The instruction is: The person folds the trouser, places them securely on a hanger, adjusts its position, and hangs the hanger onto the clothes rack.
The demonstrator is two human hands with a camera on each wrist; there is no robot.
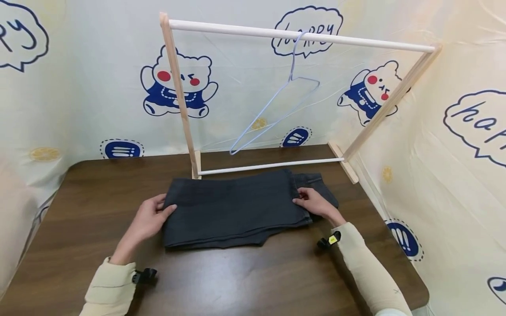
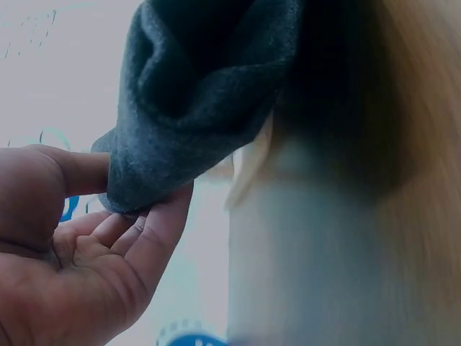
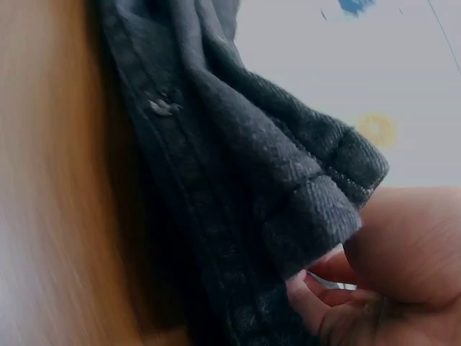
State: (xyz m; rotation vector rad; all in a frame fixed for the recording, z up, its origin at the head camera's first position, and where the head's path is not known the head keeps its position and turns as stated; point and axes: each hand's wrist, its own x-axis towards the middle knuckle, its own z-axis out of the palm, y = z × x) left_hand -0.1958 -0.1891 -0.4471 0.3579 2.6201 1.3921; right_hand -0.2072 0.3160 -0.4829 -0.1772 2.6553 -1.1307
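Note:
Dark folded trousers [image 1: 233,206] lie across the table below the rack. At their left edge my left hand [image 1: 149,218] pinches the folded cloth, thumb on top; in the left wrist view the hand [image 2: 101,252] has thumb and fingers on either side of the dark fold [image 2: 166,144]. On the right, my right hand [image 1: 316,202] holds the hemmed leg ends, which rest over the waist part [image 1: 316,182]. The right wrist view shows the hand [image 3: 382,288] with fingertips at the stitched hems [image 3: 317,223], a button area lying beneath.
Behind the trousers stands a rack with wooden side posts [image 1: 179,87] and a white top rod [image 1: 237,30]. A pale blue hanger [image 1: 272,98] hangs from it, turned at an angle. A low white rod [image 1: 272,166] runs just behind the cloth. The brown table [image 1: 221,281] extends in front.

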